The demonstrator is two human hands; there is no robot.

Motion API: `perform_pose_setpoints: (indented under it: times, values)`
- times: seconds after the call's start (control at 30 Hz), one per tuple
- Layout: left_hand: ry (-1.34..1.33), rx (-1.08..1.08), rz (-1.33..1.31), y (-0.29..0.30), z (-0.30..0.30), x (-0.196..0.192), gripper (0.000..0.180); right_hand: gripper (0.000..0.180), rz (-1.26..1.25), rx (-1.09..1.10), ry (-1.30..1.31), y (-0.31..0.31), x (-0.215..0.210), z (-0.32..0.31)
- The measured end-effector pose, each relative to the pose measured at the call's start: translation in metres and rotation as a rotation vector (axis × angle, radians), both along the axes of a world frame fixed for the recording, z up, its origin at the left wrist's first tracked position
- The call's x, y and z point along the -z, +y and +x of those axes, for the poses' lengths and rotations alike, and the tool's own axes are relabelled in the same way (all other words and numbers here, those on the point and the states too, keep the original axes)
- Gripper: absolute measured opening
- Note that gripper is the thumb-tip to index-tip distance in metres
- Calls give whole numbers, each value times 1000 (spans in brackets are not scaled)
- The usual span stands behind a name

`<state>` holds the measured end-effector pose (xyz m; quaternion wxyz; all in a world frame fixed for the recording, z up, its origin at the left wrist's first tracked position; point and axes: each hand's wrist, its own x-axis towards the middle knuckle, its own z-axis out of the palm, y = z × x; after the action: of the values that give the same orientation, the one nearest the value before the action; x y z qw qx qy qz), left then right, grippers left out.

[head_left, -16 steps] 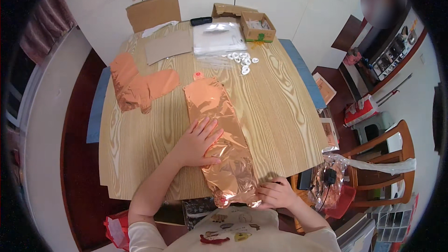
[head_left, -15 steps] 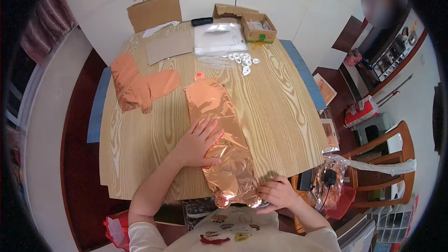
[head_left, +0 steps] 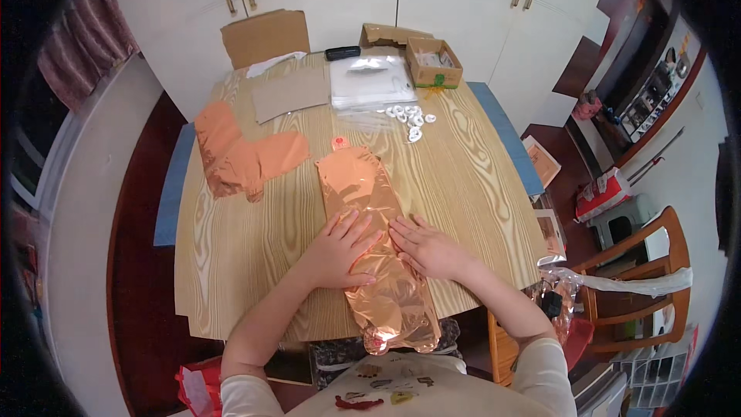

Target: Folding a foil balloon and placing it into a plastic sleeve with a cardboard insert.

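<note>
A flat, uninflated rose-gold foil balloon (head_left: 388,293) lies lengthwise on the wooden table, its lower end reaching the near edge. A small tab with a red mark (head_left: 340,141) sticks out at its far end. My left hand (head_left: 340,251) rests flat across its left side with fingers spread. On its right edge lies my right hand (head_left: 428,245), palm down, fingers stretched out. To the left is a second rose-gold foil balloon (head_left: 243,150), bent at an angle and also flat.
At the back stand a stack of clear plastic bags (head_left: 370,83), a grey board (head_left: 289,94), a small cardboard box (head_left: 434,63) and a black object (head_left: 343,52). Several white rings (head_left: 409,116) lie near the bags. A wooden chair (head_left: 637,278) stands right of the table (head_left: 486,208).
My right hand has moved from the balloon's near end up to its right edge, opposite my left hand. My left hand stays on the balloon. The view has shifted slightly.
</note>
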<state>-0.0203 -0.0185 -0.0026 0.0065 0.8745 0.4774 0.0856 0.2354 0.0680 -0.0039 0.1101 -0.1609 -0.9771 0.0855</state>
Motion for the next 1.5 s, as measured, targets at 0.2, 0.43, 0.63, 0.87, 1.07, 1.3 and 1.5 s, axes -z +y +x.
perform_pose_setpoints:
  times: [0.2, 0.43, 0.63, 0.87, 1.07, 1.3, 1.5]
  values:
    - [2, 14, 2, 0, -1, 1, 90, 50, -99, 1, -37, 22, 6, -16]
    - [-9, 9, -24, -1, -2, 2, 89, 49, -86, 21, 23, 84, 20, -49]
    - [9, 5, -39, 0, -2, 1, 89, 50, -42, 87, 3, 127, 24, -70]
    - [2, 2, -32, 0, -2, 0, 89, 53, -71, 196, 208, 116, 21, -76]
    - [91, -5, -25, -2, -4, 6, 94, 61, -123, 47, 73, 15, -13, -41]
    - [-20, -39, 2, 0, -2, 1, 105, 59, 27, -4, 59, -7, 13, -38]
    - [-6, -209, -48, 6, -18, 10, 103, 57, 6, -5, 38, -11, 12, -39]
